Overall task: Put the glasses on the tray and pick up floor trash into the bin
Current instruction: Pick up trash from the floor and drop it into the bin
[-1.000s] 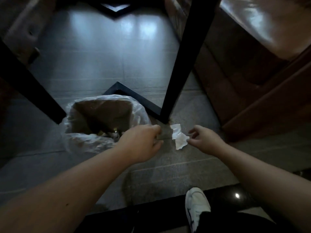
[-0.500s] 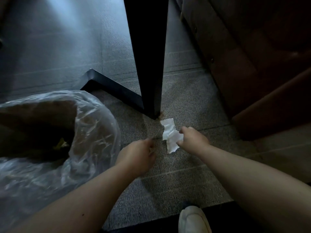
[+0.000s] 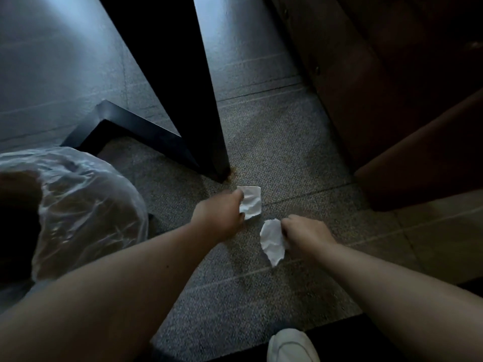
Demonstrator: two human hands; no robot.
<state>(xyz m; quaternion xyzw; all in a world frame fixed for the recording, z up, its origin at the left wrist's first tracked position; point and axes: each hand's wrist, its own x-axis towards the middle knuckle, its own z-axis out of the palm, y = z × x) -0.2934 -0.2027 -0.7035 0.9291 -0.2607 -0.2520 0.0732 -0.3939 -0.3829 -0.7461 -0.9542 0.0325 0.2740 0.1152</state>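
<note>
Two crumpled white paper scraps are low over the grey speckled floor. My left hand (image 3: 218, 218) grips the upper paper scrap (image 3: 251, 205), just below the foot of a black table leg. My right hand (image 3: 304, 235) holds the lower paper scrap (image 3: 271, 241) lifted off the floor, the scrap hanging from its fingers. The bin (image 3: 78, 212), lined with a clear plastic bag, stands at the left, a forearm's length from both hands. No glasses or tray are in view.
The thick black table leg (image 3: 183, 87) and its floor brace (image 3: 130, 126) rise right behind the hands. A brown leather sofa (image 3: 392, 100) fills the right side. My white shoe (image 3: 290, 346) is at the bottom edge.
My right hand has lifted one scrap away toward me. My left hand moved right and closed on the other scrap. The view has dropped closer to the floor.
</note>
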